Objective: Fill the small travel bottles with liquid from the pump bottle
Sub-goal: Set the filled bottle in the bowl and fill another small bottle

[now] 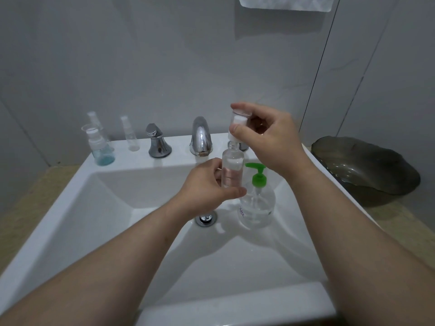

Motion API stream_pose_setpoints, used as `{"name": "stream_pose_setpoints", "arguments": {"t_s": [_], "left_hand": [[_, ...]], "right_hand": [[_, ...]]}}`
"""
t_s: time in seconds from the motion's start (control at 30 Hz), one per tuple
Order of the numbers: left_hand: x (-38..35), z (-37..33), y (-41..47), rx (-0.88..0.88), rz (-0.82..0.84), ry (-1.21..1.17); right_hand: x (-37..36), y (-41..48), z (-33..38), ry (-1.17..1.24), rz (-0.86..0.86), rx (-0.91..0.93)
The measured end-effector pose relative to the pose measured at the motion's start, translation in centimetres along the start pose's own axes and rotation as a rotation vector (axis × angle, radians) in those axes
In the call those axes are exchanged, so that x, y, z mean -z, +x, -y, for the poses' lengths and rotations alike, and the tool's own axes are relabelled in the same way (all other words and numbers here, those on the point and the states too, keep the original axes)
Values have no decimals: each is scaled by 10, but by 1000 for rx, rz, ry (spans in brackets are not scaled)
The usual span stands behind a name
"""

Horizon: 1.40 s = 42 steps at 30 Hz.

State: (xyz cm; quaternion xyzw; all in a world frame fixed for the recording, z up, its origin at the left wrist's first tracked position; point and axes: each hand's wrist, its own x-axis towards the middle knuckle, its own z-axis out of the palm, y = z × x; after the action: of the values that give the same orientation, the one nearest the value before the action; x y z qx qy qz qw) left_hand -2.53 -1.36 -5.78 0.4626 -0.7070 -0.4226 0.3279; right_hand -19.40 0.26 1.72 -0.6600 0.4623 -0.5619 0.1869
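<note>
Clear plastic shows liquid inside the small travel bottle (232, 169), which the left hand (207, 184) grips upright by its lower body above the white sink (117, 184), while the right hand (268, 140) pinches the white spray cap (238, 121) at the bottle's neck between thumb and fingers. Just to the right, the pump bottle (257, 203) with its green pump stands in the basin near the drain (206, 218). On the sink's back ledge at left stand a blue-tinted bottle (101, 149) and two clear bottles (133, 135), near the chrome tap (200, 137).
</note>
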Motion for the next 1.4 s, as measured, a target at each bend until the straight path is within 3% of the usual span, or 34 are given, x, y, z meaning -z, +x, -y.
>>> {"name": "stream_pose_setpoints", "arguments": {"t_s": [0.33, 0.7, 0.97, 1.4], "left_hand": [[-2, -5, -3, -44, -35, -79], [-5, -9, -6, -79, -100, -144], [-5, -9, -6, -132, -27, -235], [-6, -10, -4, -90, -38, -319]], "right_hand": [[6, 1, -7, -63, 84, -69], [7, 0, -6, -34, 59, -63], [12, 1, -3, 152, 148, -76], [12, 2, -2, 103, 142, -68]]}}
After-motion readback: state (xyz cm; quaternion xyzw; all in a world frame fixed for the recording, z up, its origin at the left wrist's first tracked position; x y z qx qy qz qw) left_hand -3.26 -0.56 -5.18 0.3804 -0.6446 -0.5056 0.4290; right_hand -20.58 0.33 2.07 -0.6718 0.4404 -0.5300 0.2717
